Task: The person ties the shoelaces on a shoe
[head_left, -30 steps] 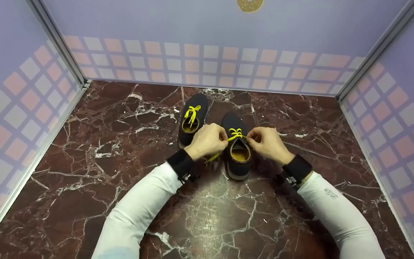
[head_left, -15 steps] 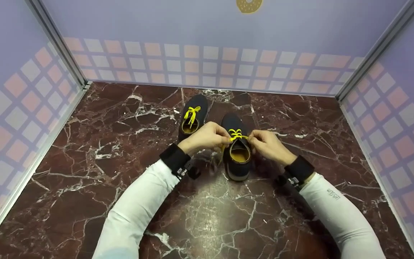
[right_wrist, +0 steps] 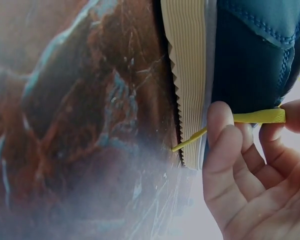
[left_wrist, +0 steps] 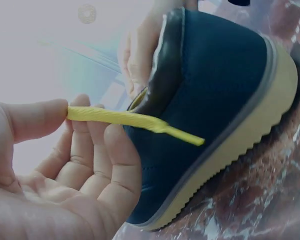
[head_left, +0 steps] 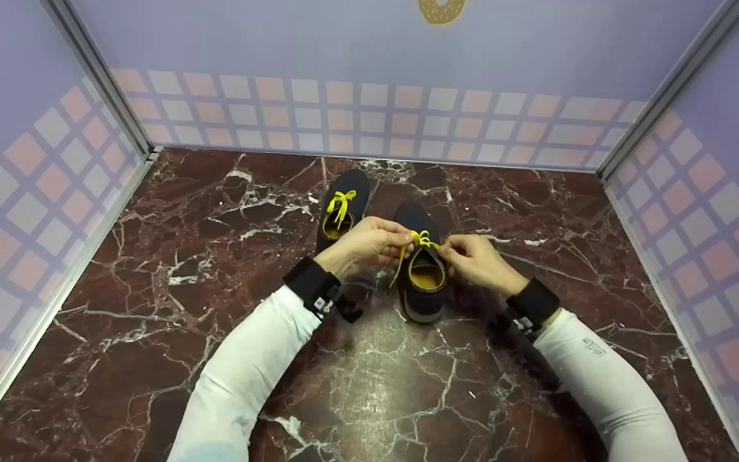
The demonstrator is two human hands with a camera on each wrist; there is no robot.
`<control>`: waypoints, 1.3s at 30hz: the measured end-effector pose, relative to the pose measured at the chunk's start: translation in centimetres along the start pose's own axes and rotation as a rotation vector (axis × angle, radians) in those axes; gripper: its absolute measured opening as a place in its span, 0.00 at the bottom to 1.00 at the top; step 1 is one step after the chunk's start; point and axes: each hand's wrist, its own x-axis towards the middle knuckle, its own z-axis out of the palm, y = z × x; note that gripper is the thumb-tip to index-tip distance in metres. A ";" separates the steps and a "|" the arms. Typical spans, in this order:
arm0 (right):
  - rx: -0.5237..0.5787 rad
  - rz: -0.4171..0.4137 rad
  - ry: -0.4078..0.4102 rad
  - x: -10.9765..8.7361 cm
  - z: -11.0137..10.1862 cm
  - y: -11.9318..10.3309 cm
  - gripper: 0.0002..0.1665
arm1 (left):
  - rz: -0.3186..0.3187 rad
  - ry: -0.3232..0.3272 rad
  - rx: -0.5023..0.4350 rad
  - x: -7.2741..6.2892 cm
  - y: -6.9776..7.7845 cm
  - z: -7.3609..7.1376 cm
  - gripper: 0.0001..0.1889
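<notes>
A dark shoe [head_left: 423, 304] with a yellow insole stands on the floor, its toe pointing away from me. At its left side my left hand [head_left: 369, 246] pinches one end of the yellow shoelace [left_wrist: 110, 116] between thumb and finger; the loose tip hangs past the shoe's side. My right hand [head_left: 476, 263] is on the other side, pinching the lace's other end [right_wrist: 260, 117] between thumb and fingers, its tip trailing beside the ridged pale sole [right_wrist: 190, 80]. Between the hands the lace crosses over the tongue opening. The left hand's remaining fingers curl loosely.
A second dark shoe [head_left: 354, 185], its yellow lace tied in a bow, stands to the left and partly behind my left hand. Reddish marble floor [head_left: 228, 359] surrounds both. A purple back wall [head_left: 369, 58] with a checked band and two side panels enclose the space.
My left hand has moved slightly rightward over the shoe, and its lace end now hangs down along the shoe's left side. The right hand keeps its pinch, nearly in place.
</notes>
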 end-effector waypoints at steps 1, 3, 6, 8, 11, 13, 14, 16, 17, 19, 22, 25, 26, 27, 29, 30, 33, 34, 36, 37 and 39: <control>0.001 -0.003 -0.001 0.0 0.0 0.0 0.15 | 0.002 0.002 -0.011 0.1 -0.1 0.0 0.06; 0.008 -0.007 -0.006 0.0 0.0 0.0 0.15 | 0.013 0.010 -0.023 0.2 -0.3 0.2 0.07; 0.018 -0.011 -0.010 0.0 0.0 0.0 0.15 | 0.039 0.041 -0.044 0.4 -0.7 0.5 0.07; 0.026 -0.007 -0.015 0.0 0.0 0.0 0.15 | 0.064 0.074 -0.055 0.6 -1.0 0.8 0.07; 0.024 -0.010 -0.021 0.1 0.0 -0.1 0.16 | 0.103 0.126 -0.071 1.1 -1.5 1.1 0.10; 0.025 -0.011 -0.024 0.1 0.0 -0.1 0.16 | 0.129 0.161 -0.072 1.3 -1.7 1.3 0.13; 0.023 -0.012 -0.024 0.1 0.1 -0.1 0.16 | 0.140 0.179 -0.073 1.4 -1.9 1.4 0.14; 0.028 -0.012 -0.025 0.1 0.1 -0.1 0.15 | 0.162 0.212 -0.070 1.5 -2.0 1.5 0.16; 0.032 -0.011 -0.025 0.1 0.1 -0.1 0.15 | 0.172 0.228 -0.066 1.6 -2.1 1.6 0.16; 0.033 -0.012 -0.026 0.1 0.1 0.0 0.15 | 0.191 0.252 -0.061 1.7 -2.2 1.6 0.17; 0.029 -0.017 -0.033 0.1 0.2 0.0 0.16 | 0.219 0.273 -0.047 1.8 -2.4 1.7 0.17; 0.025 -0.018 -0.045 0.1 0.2 0.0 0.16 | 0.250 0.285 -0.023 1.9 -2.5 1.7 0.18; 0.029 -0.017 -0.052 0.0 0.2 0.0 0.16 | 0.259 0.290 -0.011 1.9 -2.5 1.7 0.18; 0.029 -0.018 -0.058 0.0 0.2 0.0 0.15 | 0.265 0.296 0.000 1.9 -2.5 1.7 0.19; 0.035 -0.019 -0.069 0.0 0.1 0.1 0.15 | 0.277 0.310 0.025 1.9 -2.5 1.8 0.18; 0.039 -0.021 -0.077 0.0 0.1 0.1 0.14 | 0.278 0.318 0.034 2.0 -2.5 1.8 0.16; 0.060 -0.017 -0.097 -0.1 0.0 0.1 0.13 | 0.276 0.333 0.046 2.0 -2.5 1.9 0.13; 0.070 -0.014 -0.102 -0.1 -0.1 0.1 0.13 | 0.275 0.334 0.046 2.0 -2.5 1.9 0.13; 0.090 -0.010 -0.109 -0.3 -0.3 0.1 0.11 | 0.269 0.335 0.045 2.0 -2.6 1.9 0.15; 0.093 -0.009 -0.107 -0.3 -0.4 0.1 0.11 | 0.266 0.332 0.046 2.0 -2.5 2.0 0.16; 0.087 -0.006 -0.094 -0.5 -0.7 0.1 0.09 | 0.263 0.327 0.049 2.1 -2.5 2.0 0.19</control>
